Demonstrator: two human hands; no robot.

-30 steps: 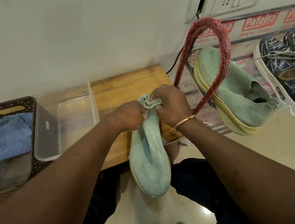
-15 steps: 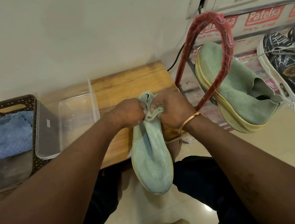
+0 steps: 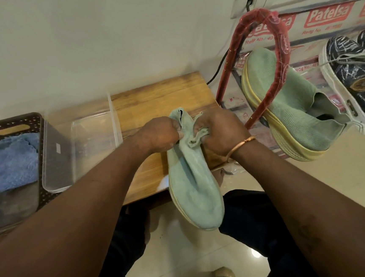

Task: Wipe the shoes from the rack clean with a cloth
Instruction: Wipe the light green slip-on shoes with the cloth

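Since a second ago the collar has been pulled wider: the fingers (image 3: 197,132) of my right hand (image 3: 220,130) pinch its bunched fabric, and my left hand (image 3: 158,135) grips the opposite edge. Between them the green shoe (image 3: 194,186) points toe toward me, past the counter (image 3: 158,96) edge. I judge wiping hasn't begun; next I must fetch the blue cloth (image 3: 13,162) lying in the basket (image 3: 16,120)

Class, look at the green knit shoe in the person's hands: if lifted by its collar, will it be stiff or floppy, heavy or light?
Probably floppy at the top: the collar of the green knit shoe crumples where the left hand and right hand pinch it. Likely light, since two grips seem to carry it.
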